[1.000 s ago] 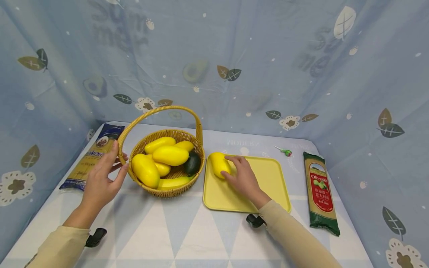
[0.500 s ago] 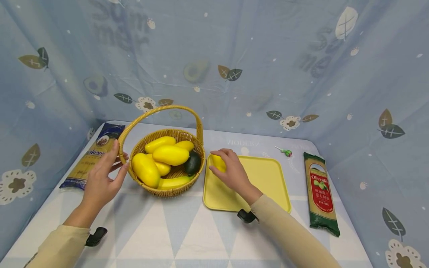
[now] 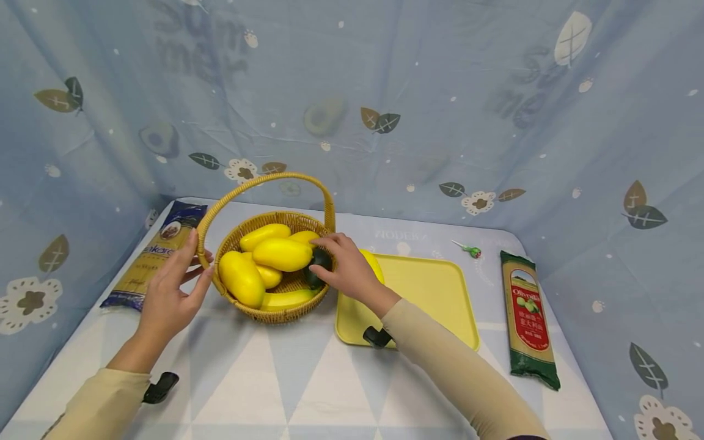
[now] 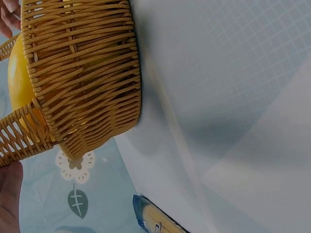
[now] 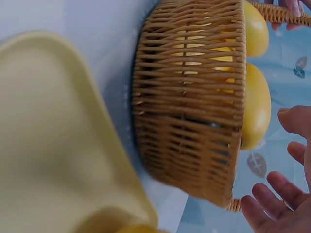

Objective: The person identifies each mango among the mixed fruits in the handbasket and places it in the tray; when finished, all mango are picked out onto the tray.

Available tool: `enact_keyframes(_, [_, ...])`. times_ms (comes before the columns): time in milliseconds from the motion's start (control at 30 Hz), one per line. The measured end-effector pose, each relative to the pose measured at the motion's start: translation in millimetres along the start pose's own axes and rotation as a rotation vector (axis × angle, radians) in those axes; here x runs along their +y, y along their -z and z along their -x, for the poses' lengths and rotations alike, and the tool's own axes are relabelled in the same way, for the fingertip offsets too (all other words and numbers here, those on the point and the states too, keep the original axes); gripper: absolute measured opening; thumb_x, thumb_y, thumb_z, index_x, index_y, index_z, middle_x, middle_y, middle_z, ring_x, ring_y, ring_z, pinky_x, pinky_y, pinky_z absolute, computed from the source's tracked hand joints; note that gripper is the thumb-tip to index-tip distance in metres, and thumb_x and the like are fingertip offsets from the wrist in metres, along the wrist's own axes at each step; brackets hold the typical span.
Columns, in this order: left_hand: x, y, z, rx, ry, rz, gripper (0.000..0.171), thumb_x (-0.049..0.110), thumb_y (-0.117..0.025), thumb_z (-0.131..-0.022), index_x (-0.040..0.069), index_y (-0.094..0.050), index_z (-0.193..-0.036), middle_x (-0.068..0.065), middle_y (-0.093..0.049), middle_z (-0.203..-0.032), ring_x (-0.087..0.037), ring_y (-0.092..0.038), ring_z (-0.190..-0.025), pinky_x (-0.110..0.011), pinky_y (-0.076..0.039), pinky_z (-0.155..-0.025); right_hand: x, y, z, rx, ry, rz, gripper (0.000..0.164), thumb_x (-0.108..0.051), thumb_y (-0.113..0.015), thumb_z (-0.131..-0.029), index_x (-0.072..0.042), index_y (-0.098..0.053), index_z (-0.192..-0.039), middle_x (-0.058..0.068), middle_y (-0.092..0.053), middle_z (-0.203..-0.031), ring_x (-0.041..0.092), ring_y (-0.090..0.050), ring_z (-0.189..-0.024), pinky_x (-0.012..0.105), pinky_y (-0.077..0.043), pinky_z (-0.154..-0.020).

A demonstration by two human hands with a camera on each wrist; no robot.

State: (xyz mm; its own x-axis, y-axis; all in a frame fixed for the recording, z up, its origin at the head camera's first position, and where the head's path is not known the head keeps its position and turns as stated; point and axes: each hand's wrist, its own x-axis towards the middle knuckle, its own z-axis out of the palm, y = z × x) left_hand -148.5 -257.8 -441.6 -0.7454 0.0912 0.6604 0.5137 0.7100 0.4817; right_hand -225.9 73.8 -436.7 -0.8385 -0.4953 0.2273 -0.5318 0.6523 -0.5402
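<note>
A round wicker basket (image 3: 286,315) with a tall hooped handle holds several yellow mangoes (image 3: 282,255), a dark green avocado-like fruit (image 3: 315,276) and a long yellow fruit with a greenish end (image 3: 288,299). My left hand (image 3: 173,287) holds the foot of the handle on its left side, thumb and fingers to either side. Over the basket's right rim, my right hand (image 3: 352,269) has its fingers spread and nothing in them; its fingertips overlap the dark green fruit. Another yellow mango (image 3: 373,264) lies on the yellow tray (image 3: 429,293), partly hidden behind my right hand.
Left of the basket lies a blue-and-gold pasta packet (image 3: 159,256). A green-and-gold pasta packet (image 3: 530,318) lies at the far right, with a small lollipop (image 3: 470,250) behind the tray. A patterned blue curtain (image 3: 407,91) encloses the table's back and sides.
My right hand has left the mango on the tray and moved left to the basket's right rim. The mango stays on the tray. My left hand remains at the handle.
</note>
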Motion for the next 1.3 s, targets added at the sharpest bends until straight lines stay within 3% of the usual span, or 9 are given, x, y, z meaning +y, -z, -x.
enact_keyframes(100, [0.2, -0.9, -0.1, 0.005, -0.011, 0.014, 0.088, -0.014, -0.071, -0.083, 0.009, -0.034, -0.159, -0.016, -0.063, -0.109, 0.017, -0.047, -0.113, -0.003, -0.041, -0.093, -7, -3, -8, -0.039, -0.017, 0.000, 0.052, -0.038, -0.070, -0.097, -0.022, -0.056, -0.144, 0.006, -0.050, -0.140, 0.024, -0.049, -0.128, 0.040, -0.050, -0.104])
enact_keyframes(433, [1.0, -1.2, 0.4, 0.005, 0.004, 0.002, 0.086, -0.012, -0.071, -0.085, 0.010, -0.033, -0.159, -0.016, -0.063, -0.109, 0.016, -0.047, -0.112, -0.003, -0.040, -0.093, -22, -14, -32, -0.141, -0.033, 0.041, 0.054, -0.035, -0.069, -0.097, -0.027, -0.052, -0.148, 0.005, -0.045, -0.152, 0.023, -0.046, -0.137, 0.039, -0.044, -0.113])
enact_keyframes(667, [1.1, -2.1, 0.1, 0.010, -0.002, 0.021, 0.089, -0.015, -0.071, -0.082, 0.009, -0.034, -0.159, -0.016, -0.062, -0.109, 0.017, -0.046, -0.112, -0.004, -0.041, -0.093, -26, -24, -37, -0.219, -0.066, 0.079, 0.061, -0.031, -0.065, -0.100, -0.030, -0.041, -0.156, 0.005, -0.047, -0.153, 0.022, -0.046, -0.138, 0.038, -0.042, -0.115])
enact_keyframes(1067, [1.6, -1.3, -0.2, 0.011, 0.004, 0.019, 0.089, -0.014, -0.071, -0.082, 0.009, -0.034, -0.159, -0.016, -0.063, -0.109, 0.019, -0.045, -0.113, -0.003, -0.041, -0.093, -29, -19, -28, -0.179, -0.046, 0.082, 0.063, -0.032, -0.068, -0.098, -0.030, -0.042, -0.155, 0.006, -0.056, -0.139, 0.019, -0.055, -0.120, 0.034, -0.050, -0.102])
enact_keyframes(1300, [1.1, -0.4, -0.4, 0.013, 0.002, 0.011, 0.087, -0.014, -0.071, -0.083, 0.009, -0.035, -0.159, -0.017, -0.063, -0.109, 0.018, -0.045, -0.113, -0.003, -0.041, -0.093, -26, -5, -17, -0.153, -0.055, 0.035, 0.063, -0.034, -0.069, -0.097, -0.033, -0.044, -0.154, 0.005, -0.053, -0.144, 0.021, -0.055, -0.120, 0.039, -0.051, -0.102])
